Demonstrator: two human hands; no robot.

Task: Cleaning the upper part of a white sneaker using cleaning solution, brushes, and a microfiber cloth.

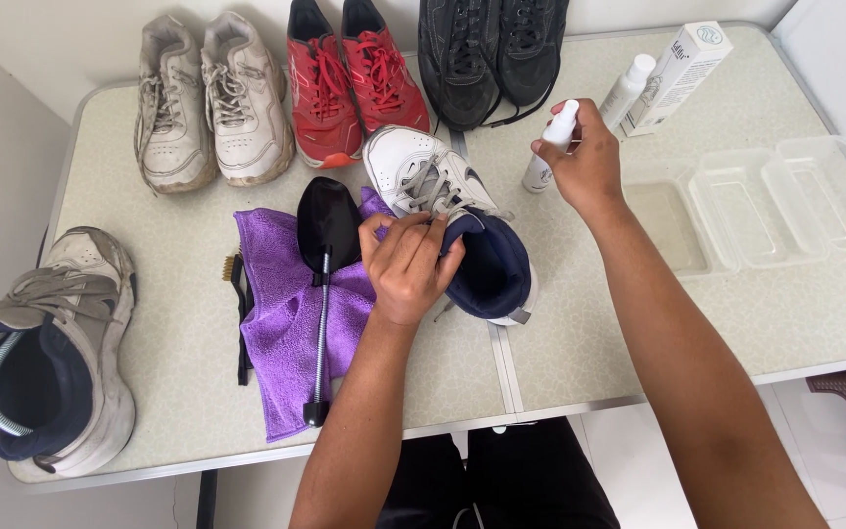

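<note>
A purple cloth (281, 313) lies beside a white-and-navy sneaker (452, 220), red shoes (350, 83) and black shoes (487, 54).

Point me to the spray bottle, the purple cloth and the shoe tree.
spray bottle (544, 162), head view, on the white body below the right hand's fingers.
purple cloth (276, 294), head view, on its flat middle left of the rod.
shoe tree (329, 220), head view, on the black toe form.

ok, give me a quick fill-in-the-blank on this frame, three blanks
1. The right hand holds a small white ____ bottle.
2. The left hand grips the white and navy ____.
3. The shoe tree lies on a ____ cloth.

Missing words: spray; shoe; purple
</note>
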